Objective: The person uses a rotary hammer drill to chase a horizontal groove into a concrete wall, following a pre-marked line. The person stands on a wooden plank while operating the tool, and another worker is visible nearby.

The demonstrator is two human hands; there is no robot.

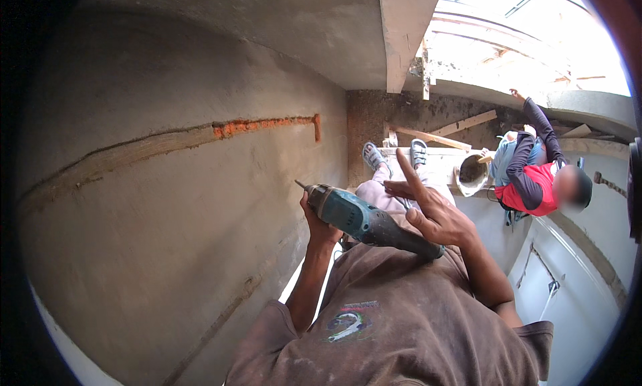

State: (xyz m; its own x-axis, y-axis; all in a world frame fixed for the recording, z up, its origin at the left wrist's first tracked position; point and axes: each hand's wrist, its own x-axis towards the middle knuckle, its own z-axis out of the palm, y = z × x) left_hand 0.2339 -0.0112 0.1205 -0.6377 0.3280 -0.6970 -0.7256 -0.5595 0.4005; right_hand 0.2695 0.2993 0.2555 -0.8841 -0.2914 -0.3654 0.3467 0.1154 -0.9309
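Note:
A teal and black handheld power tool lies slantwise in front of my chest. At its grey metal front end a thin metal tip sticks out toward the left wall. My left hand is closed around that front end from below. Above the black rear part, my right hand is open, with fingers stretched out and spread. Whether my right palm touches the tool's body is hard to make out.
A long groove, partly showing orange brick, runs along the grey plastered wall. I stand on a plank platform. A bucket and another person are to the right. Loose boards lie beyond my feet.

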